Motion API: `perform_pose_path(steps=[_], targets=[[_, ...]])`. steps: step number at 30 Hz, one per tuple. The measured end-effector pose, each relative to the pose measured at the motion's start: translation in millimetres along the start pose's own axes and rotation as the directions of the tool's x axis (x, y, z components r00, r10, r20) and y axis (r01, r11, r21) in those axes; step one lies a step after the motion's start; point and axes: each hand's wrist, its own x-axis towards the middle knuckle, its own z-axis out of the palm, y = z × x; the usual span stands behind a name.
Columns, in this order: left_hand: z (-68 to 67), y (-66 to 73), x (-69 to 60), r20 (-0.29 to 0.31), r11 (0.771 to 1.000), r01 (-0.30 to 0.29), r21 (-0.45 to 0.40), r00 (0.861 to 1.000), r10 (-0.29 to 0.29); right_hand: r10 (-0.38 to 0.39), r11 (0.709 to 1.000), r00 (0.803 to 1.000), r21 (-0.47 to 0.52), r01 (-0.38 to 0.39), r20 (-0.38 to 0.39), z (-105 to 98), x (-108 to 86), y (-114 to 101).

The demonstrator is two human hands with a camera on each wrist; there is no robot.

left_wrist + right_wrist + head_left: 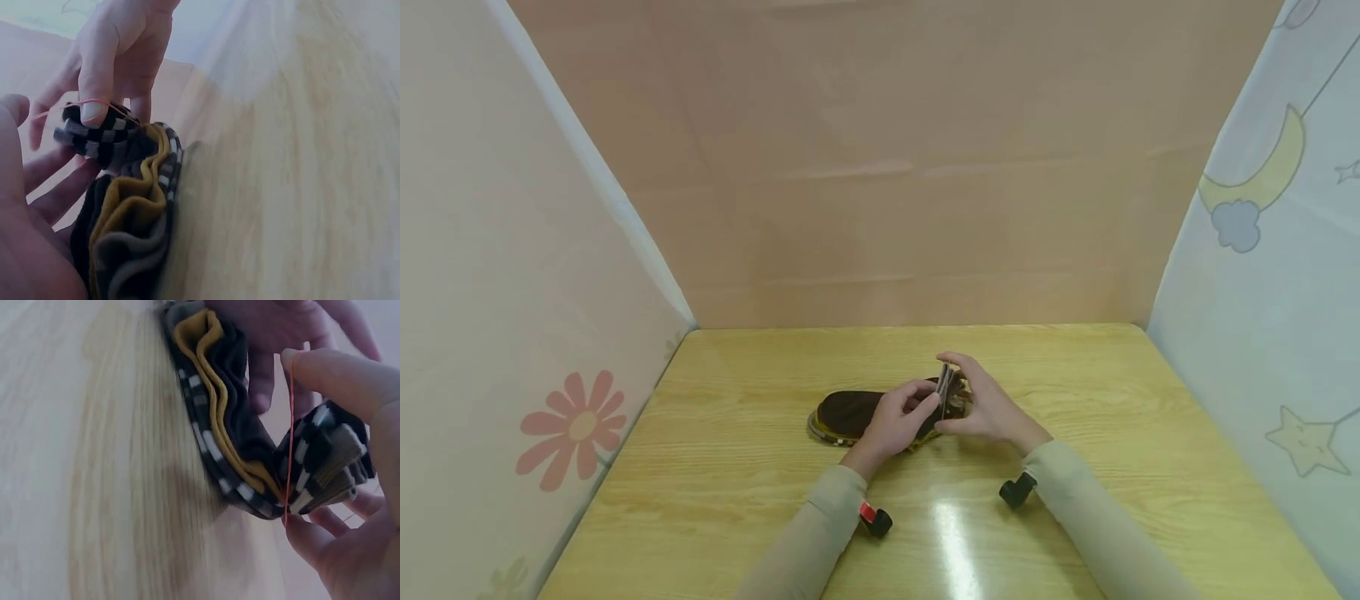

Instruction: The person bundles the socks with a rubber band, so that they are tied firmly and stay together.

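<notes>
A flat stack of socks (850,408), dark brown with mustard and checkered layers, lies crosswise on the wooden table. Its right end (325,456) is bent upward. My left hand (895,421) is over the stack and holds the raised end between thumb and fingers. To the right, my right hand (988,408) has thumb and fingers spread around that same end, with a thin red rubber band (290,437) stretched between them. In the left wrist view the rubber band (94,101) crosses the right thumb. Whether it encircles the socks I cannot tell.
The table (700,500) has a pale wood-grain top and a bright light reflection near the front. A plain tan backdrop (880,208) rises behind it. Printed cloth walls (467,250) stand on the left and right. Each wrist carries a small black camera (1017,492).
</notes>
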Motion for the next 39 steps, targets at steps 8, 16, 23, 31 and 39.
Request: perform_pose_path(steps=[8, 16, 23, 31, 39], targets=[[3.9, 9.1, 4.2, 0.137, 0.987, -0.11, 0.116, 0.986, 0.094, -0.029, 0.998, 0.999, -0.056, 0.029, 0.016, -10, -3.2, 12], [-6.1, 3.7, 0.3, 0.112, 0.993, -0.005, 0.118, 0.994, -0.008, 0.051, 0.996, 0.999, -0.071, -0.051, -0.003, -15, -11.5, 25], [-6.9, -0.5, -0.5, 0.119, 0.995, -0.026, 0.096, 0.993, 0.014, 0.078, 0.993, 0.997, -0.082, -0.079, -0.009, -17, -10.9, 26], [-16.0, -5.3, -6.1, 0.081, 0.996, -0.009, 0.09, 0.997, 0.001, 0.013, 0.993, 1.0, -0.121, -0.014, -0.003, -19, -9.1, 29], [-41.9, -16.4, -14.7, 0.017, 0.993, 0.026, 0.119, 0.999, -0.028, 0.048, 0.999, 0.999, 0.011, -0.048, -0.003, -26, -16.8, 36]])
